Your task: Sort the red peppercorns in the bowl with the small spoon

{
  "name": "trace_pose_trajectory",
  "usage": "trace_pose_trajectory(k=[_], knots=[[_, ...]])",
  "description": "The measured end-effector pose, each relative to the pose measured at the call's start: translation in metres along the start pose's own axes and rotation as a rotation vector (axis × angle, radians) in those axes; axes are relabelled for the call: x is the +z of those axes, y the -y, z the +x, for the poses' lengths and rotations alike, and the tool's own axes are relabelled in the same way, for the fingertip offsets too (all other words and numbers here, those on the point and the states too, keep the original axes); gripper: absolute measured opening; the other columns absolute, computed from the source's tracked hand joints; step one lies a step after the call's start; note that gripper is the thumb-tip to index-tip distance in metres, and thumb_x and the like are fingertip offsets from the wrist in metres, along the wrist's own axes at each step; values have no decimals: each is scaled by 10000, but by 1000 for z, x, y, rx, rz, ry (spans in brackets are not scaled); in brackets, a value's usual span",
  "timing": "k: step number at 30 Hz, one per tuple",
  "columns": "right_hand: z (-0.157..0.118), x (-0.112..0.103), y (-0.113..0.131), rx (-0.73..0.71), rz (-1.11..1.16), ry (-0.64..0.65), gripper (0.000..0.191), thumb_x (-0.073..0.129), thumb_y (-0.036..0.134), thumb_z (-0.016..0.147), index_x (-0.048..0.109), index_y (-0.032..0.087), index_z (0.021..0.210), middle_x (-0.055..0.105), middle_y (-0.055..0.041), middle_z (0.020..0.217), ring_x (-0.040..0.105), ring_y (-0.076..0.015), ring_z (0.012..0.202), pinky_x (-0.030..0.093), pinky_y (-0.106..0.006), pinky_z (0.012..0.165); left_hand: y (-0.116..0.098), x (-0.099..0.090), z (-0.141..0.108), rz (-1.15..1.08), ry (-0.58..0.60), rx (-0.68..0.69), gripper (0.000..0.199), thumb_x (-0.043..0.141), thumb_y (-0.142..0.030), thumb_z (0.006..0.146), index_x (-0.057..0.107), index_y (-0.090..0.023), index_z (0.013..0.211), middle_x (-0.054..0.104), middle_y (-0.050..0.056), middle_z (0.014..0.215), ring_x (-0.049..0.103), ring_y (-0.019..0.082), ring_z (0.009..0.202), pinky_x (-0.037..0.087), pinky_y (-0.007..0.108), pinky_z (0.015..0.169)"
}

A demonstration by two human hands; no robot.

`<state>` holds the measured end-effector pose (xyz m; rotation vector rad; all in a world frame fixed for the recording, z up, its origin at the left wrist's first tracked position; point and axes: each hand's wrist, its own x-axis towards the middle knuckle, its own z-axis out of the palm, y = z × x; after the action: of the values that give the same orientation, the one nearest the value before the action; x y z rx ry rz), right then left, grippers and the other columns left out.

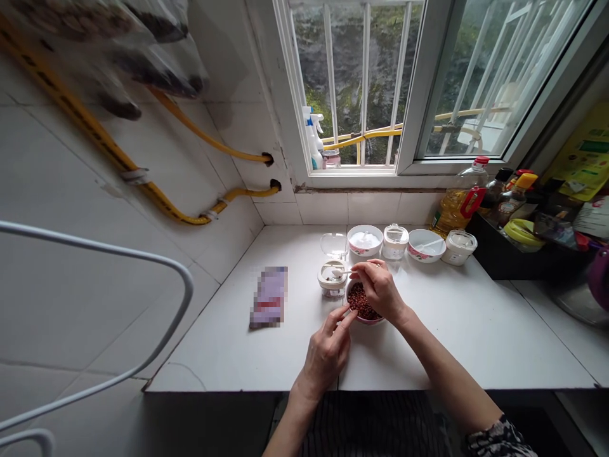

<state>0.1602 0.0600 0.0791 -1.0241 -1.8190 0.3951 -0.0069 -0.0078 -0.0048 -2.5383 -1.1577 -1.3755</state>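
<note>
A bowl of reddish-brown beans or peppercorns (362, 303) sits on the white counter. My left hand (332, 343) touches the bowl's near left rim, its fingers spread. Over the bowl, my right hand (379, 287) pinches a small white spoon (339, 273), whose head is above the open top of a small clear jar with a white rim (332, 287). The jar's clear lid (333, 244) is tipped back behind it. Behind my hands stand a bowl of white powder (365, 240), a lidded jar (394, 241), a bowl with a white spoon (426, 246) and another lidded jar (459, 247).
A blurred purple packet (269, 297) lies on the left of the counter. At the right stand an oil bottle (454, 203) and a black box (495, 251) of condiments. A barred window is behind; yellow pipes and hanging bags are at the upper left.
</note>
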Motion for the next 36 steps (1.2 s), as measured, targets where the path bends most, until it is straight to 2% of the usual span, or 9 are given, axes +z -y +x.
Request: trace_pose_trajectory(k=[3,5,8,10,14,19,25,30,36], knots=[[-1,-10,-4,86,-5,-75,181,477,219,948,656,227,924,773,-58,786,683,-249,885,468,-424,951,0,0,0,2,9,-2,561,424,-26,928,462,-248,1441,617,111,1275,657,202,1161,600,297,924],[-2,-20,-8,176,43,-95,184,478,231,942,657,218,902,754,-56,747,688,-244,834,510,-397,873,0,0,0,1,14,-1,560,424,-30,933,458,-253,1445,617,111,1275,659,203,1159,603,299,919],[-3,-31,-15,242,128,10,193,480,222,914,643,212,810,701,-21,638,665,-198,639,531,-344,761,1,0,0,1,13,2,559,424,-26,934,458,-251,1444,615,113,1273,661,202,1156,604,297,914],[-4,-35,-18,247,117,86,198,489,204,886,638,218,757,677,-6,600,646,-182,604,517,-318,721,1,0,0,1,8,6,561,425,-26,933,457,-252,1446,615,112,1270,663,202,1151,604,298,916],[-5,-29,-18,239,87,178,218,495,187,867,632,223,701,661,4,566,631,-174,597,486,-290,676,0,0,0,-1,9,0,569,427,-27,935,453,-260,1453,617,105,1270,670,197,1134,604,289,911],[-6,-24,-19,300,160,208,216,475,158,857,611,222,703,669,13,548,635,-168,552,489,-279,648,0,0,0,-2,2,-4,564,433,-21,933,465,-263,1441,617,103,1263,671,196,1128,600,293,915],[-5,-25,-22,214,12,163,230,487,173,876,618,225,695,683,-3,568,638,-190,615,477,-339,814,-1,-1,1,-4,-2,0,548,435,-8,925,495,-244,1416,614,107,1265,664,192,1139,593,285,926],[-6,-24,-21,306,186,205,204,495,170,860,620,220,706,667,13,557,644,-169,571,491,-285,670,-1,0,1,-10,-10,4,525,442,-6,921,516,-223,1393,611,110,1274,660,191,1146,586,281,939],[-6,-26,-22,448,310,161,175,489,190,846,622,207,733,673,10,545,632,-162,537,492,-267,599,0,1,1,-10,-14,5,498,442,-12,930,521,-215,1377,612,113,1267,665,190,1135,592,284,932]])
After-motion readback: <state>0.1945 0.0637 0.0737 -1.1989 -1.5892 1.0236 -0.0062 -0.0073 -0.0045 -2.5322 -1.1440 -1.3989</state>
